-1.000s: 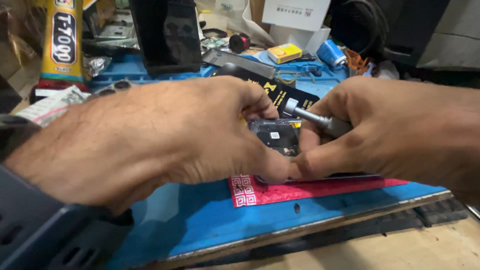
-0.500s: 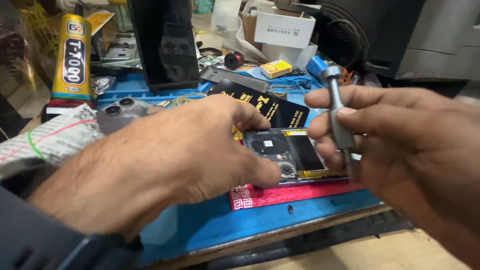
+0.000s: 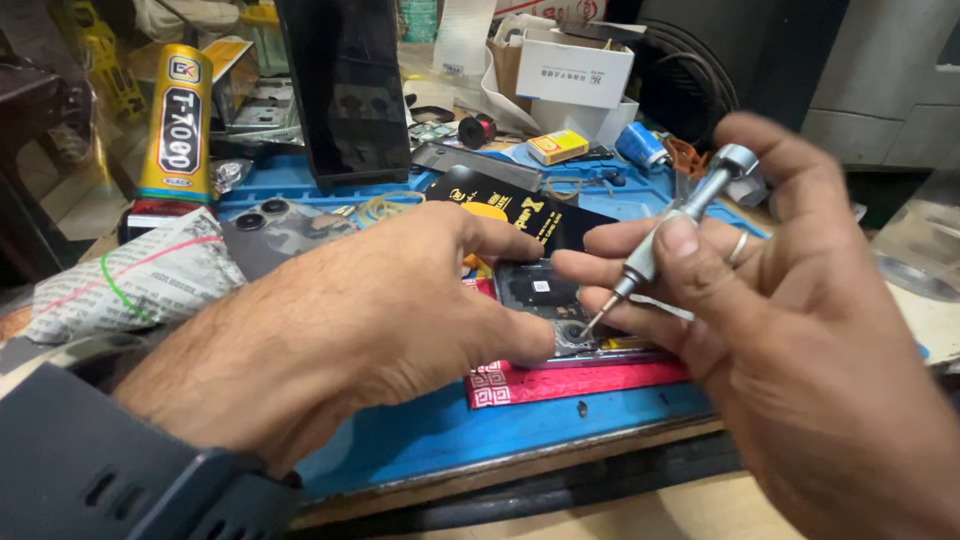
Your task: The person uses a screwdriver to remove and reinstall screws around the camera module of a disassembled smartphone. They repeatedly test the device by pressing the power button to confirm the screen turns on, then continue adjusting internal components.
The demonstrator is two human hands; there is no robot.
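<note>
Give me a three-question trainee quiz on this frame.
1. True or false: the right hand holds a precision screwdriver.
2. The screwdriver tip points at: A) the glue tube B) the opened phone C) the white box.
3. Fill in: the left hand rests on the phone, which lies over a ___ mat.

Key: 1 true; 2 B; 3 blue.
</note>
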